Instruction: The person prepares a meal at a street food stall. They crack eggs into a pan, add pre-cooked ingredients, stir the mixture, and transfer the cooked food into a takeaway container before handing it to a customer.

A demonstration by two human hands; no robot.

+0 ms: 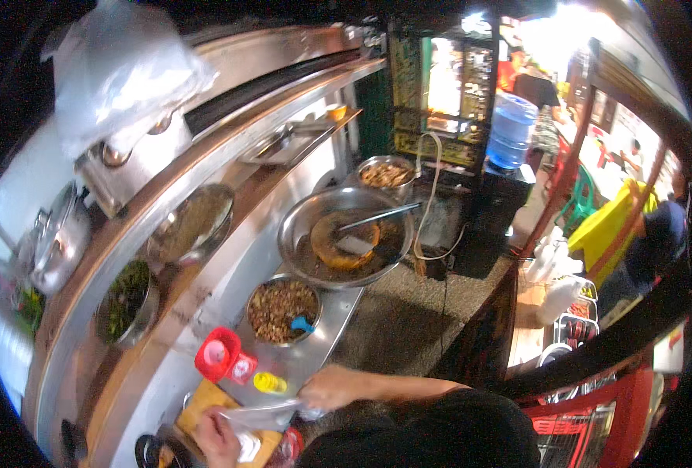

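Note:
A clear plastic bag (264, 414) is stretched between my two hands. My left hand (217, 437) pinches its left end above a wooden cutting board (207, 403). My right hand (325, 388) is closed on the other end, near the edge of the steel counter (322, 345). On the board, partly under the bag, lies a shiny white item that I cannot make out. Just beyond the bag lies a small yellow container (270, 383). A red plastic container (218, 354) stands left of it. Behind them is a steel bowl of chopped food (283, 309) with a blue scoop (302, 324).
A wide steel pan (346, 237) holds a round board and a long utensil. Another food bowl (387, 175) sits behind it. Bowls of greens (125, 301) line the left shelf. A plastic bag (129, 70) hangs upper left. Beyond a blue water bottle (511, 131) are people.

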